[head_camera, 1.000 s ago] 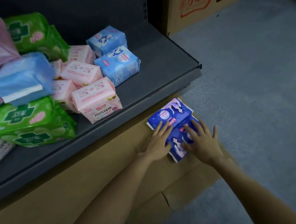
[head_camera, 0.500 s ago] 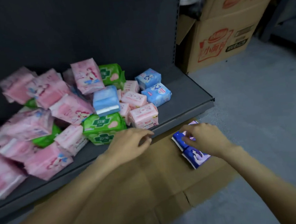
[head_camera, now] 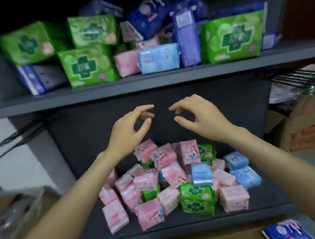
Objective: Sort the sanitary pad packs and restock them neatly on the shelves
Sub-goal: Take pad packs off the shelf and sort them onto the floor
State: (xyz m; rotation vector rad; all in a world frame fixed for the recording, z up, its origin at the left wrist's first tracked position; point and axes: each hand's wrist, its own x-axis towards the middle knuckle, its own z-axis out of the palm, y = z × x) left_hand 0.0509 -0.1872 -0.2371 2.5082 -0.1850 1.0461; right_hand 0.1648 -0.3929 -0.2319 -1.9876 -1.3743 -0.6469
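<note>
Both the left hand [head_camera: 128,130] and right hand [head_camera: 197,115] hover mid-frame, fingers loosely curled, holding nothing, above the jumbled pink, green and blue pad packs [head_camera: 174,179] on the lower shelf [head_camera: 184,231]. This looks like reaching for stock; next probably calls for choosing one colour group to grasp.

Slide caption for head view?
Both empty hands, left and right, raised between jumbled upper shelf and pink pack pile.

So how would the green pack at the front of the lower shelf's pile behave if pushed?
The green pack looks soft and puffy, so it would probably dent, not crack. Its glossy wrap suggests it slides easily. It touches the pink pack beside it and would likely nudge that.
</note>
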